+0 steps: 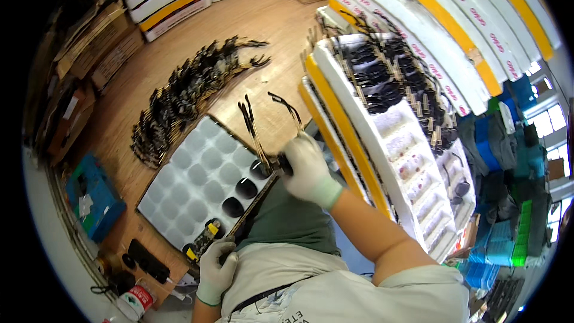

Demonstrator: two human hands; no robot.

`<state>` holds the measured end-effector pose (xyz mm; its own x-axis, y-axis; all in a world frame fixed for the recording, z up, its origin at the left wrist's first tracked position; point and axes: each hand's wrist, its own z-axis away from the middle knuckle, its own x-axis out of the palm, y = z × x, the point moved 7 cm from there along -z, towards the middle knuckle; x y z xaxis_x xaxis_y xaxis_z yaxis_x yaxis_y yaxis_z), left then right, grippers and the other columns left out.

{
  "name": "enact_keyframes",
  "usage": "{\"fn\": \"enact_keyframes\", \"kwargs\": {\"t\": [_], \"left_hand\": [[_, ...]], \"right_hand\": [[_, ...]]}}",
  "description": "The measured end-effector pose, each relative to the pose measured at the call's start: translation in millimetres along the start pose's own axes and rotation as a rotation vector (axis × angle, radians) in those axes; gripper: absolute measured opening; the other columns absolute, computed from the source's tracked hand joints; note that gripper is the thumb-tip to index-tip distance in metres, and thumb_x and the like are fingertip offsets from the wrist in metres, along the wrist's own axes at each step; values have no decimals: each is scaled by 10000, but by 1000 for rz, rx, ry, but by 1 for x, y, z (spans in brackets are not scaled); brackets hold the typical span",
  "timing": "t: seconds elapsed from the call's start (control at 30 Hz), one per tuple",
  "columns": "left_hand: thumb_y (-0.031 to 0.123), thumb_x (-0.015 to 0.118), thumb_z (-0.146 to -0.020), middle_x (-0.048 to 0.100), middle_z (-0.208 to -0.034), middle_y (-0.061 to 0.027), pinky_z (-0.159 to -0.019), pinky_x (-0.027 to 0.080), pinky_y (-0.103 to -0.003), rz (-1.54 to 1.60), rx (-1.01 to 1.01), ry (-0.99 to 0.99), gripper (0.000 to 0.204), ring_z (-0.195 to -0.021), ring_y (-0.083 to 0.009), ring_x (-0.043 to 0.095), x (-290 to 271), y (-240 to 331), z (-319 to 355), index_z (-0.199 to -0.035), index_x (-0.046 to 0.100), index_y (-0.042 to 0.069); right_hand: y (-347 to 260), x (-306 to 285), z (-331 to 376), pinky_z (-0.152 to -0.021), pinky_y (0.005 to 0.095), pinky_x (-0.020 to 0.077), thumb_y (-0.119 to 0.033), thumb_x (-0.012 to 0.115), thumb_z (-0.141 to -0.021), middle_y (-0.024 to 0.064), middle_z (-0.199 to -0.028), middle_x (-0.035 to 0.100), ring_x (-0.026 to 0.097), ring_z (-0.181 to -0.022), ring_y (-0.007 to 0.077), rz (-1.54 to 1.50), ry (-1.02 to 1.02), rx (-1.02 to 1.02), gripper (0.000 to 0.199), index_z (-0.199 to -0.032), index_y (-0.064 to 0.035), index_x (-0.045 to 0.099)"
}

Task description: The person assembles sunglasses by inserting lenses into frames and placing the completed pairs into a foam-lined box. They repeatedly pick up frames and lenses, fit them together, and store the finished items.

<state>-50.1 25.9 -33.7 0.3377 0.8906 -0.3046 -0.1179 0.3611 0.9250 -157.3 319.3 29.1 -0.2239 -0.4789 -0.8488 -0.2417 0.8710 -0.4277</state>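
My right hand (308, 167), in a white glove, is closed around a pair of sunglasses (286, 164) at the right edge of a white tray with round hollows (170, 194). Thin gold temples with black tips stick up beside that hand. Dark lenses (246, 188) lie in the hollows along the tray's near right side. My left hand (216, 270), also gloved, is curled by the tray's lower corner; what sits in its fingers is hidden. Next to it lies a dark item with yellow ends (204, 240), its kind unclear.
A long row of sunglasses (185, 96) stands on the wooden table (221, 24). At right, a white foam box (412, 185) holds more sunglasses in slots. Stacked foam boxes (442, 18) rise behind it. A blue bin (92, 197) and a black phone-like object (148, 260) are at left.
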Motion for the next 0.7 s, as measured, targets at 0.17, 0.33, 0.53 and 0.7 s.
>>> {"fn": "enact_keyframes", "kwargs": {"t": [0.17, 0.33, 0.53, 0.7], "left_hand": [[113, 648, -836, 699, -1146, -234, -897, 544, -356, 91, 6, -115, 285, -993, -302, 706, 20, 0, -19, -1055, 677, -67], [128, 658, -830, 697, -1153, -238, -900, 541, -360, 101, 66, -202, 299, -995, -302, 705, 38, 7, -26, -1052, 677, -72], [121, 645, -830, 694, -1151, -242, -902, 535, -360, -13, 76, -213, 301, -994, -299, 702, 44, 10, -18, -1051, 670, -81], [83, 615, -858, 685, -1166, -196, -908, 517, -340, 93, -67, -148, 278, -1016, -231, 669, 40, 1, -14, -1082, 647, -79]], "right_hand": [[-23, -144, 46, -1094, 524, 411, -23, 661, -634, 158, -1017, 642, 614, -1115, 358, 0, 144, -106, 344, -976, -37, 626], [60, -217, 64, -1111, 569, 381, 10, 627, -589, 162, -1038, 619, 588, -1102, 376, 419, 186, -178, 404, -991, -26, 605], [136, -183, 54, -1145, 548, 339, -53, 686, -609, 162, -1093, 647, 602, -1138, 337, 466, 22, -68, 447, -1052, -22, 635], [156, -160, 40, -1154, 460, 350, -63, 672, -650, 170, -1135, 642, 557, -1207, 350, 495, -207, 111, 484, -1131, -12, 647]]}}
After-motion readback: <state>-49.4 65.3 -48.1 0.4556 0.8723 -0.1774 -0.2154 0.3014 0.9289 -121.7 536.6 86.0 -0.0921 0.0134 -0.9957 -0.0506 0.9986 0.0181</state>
